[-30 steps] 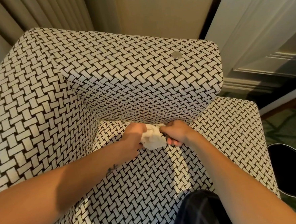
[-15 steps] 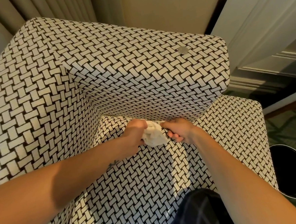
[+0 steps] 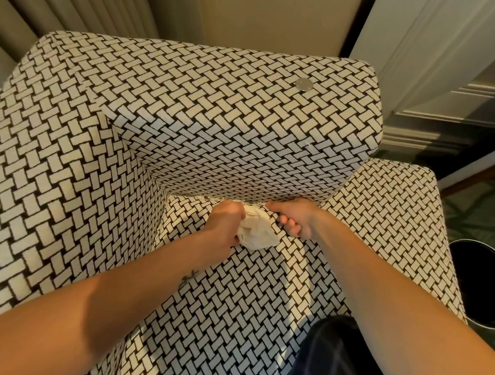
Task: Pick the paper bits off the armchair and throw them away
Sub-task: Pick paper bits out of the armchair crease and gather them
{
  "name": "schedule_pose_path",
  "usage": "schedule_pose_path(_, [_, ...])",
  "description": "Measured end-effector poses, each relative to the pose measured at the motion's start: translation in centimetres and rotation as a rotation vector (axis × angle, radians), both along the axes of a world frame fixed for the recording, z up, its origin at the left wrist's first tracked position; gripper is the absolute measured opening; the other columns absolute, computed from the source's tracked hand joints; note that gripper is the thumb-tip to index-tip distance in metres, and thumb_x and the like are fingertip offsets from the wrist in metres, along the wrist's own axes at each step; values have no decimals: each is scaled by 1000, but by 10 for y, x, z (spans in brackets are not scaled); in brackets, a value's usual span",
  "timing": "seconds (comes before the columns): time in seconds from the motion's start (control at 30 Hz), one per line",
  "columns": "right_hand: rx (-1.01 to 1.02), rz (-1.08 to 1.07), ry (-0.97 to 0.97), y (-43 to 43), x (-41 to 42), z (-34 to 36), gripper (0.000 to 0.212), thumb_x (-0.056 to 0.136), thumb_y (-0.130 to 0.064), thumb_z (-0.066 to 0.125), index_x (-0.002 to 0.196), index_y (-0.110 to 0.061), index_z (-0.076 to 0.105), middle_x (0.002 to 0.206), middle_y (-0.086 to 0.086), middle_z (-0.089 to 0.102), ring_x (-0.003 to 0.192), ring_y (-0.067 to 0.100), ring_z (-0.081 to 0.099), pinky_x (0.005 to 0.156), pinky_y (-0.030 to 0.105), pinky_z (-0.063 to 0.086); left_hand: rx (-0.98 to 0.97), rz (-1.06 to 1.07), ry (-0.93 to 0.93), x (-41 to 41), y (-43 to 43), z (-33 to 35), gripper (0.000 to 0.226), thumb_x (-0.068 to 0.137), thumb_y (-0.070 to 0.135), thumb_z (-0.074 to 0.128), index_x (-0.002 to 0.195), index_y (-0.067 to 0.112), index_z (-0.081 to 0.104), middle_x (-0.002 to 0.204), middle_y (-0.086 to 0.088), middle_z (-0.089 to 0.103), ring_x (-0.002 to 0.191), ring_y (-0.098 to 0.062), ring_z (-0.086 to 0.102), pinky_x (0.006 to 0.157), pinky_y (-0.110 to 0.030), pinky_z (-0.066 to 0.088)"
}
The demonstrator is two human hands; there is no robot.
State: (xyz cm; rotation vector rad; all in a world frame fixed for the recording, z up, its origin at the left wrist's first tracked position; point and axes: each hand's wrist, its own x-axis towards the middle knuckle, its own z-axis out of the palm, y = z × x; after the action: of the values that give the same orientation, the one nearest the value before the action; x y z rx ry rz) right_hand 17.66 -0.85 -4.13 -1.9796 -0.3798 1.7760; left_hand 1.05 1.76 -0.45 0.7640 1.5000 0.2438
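Note:
The armchair [image 3: 235,120] is covered in a black-and-cream woven pattern and fills most of the head view. My left hand [image 3: 224,228] grips a crumpled white paper wad [image 3: 258,233] at the crease where the seat meets the backrest. My right hand [image 3: 296,217] sits just right of the wad with its fingers curled. Its thumb and forefinger pinch at the wad's upper edge in the crease. What lies inside the crease is hidden by the overhanging backrest.
A round black bin [image 3: 484,282] with a metal rim stands on the carpet right of the armchair's right arm. Curtains hang behind the chair at the left. A white panelled door is at the back right. My dark-clad knee [image 3: 334,357] is at the seat's front.
Both hands stay at the seat crease with the paper wad between them. They have shifted only slightly, and the head view has drifted a little.

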Motion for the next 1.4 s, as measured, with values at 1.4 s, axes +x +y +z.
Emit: schedule_pose_path(1.4, [186,67,-233,-9,-18,1,37,98,-36,63,104,1,66,49,0,58,33,8,39,32,19,33,32,-50,-11,-2,4,-17,13,95,3,44,88,12,49,113,-21,60,106,-35,59,84,-42,52])
